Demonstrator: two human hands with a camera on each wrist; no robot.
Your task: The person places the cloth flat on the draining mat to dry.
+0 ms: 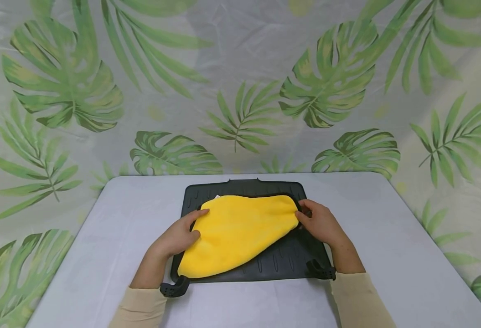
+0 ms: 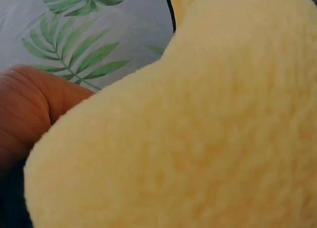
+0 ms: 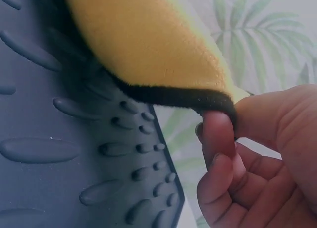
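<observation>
Black-edged yellow cloth (image 1: 240, 232), held over a black ribbed mat (image 1: 281, 262), right hand (image 1: 318, 221) with grip pinching its right corner, left hand (image 1: 178, 234) with grip holding its left edge, mat lying on white counter (image 1: 388, 250), leaf-print sheet (image 1: 248, 54) behind.

Hidden under yellow plush cloth (image 1: 240, 232): middle and much of left side of black ribbed mat (image 1: 275, 262). Concealed in head view: cloth's underside, some fingers of left hand (image 1: 177, 235). Too small to identify: white bit (image 1: 217, 197) at cloth's far edge, toward mat's far left corner. Blurred in left wrist view: cloth's pile, filling most of frame and covering fingertips. Cut off in right wrist view: mat at left, cloth at top, right hand (image 3: 277, 183) at right. Cropped by head view's bottom: worktop's (image 1: 388, 246) near edge, both beige sleeves (image 1: 359, 298).
</observation>
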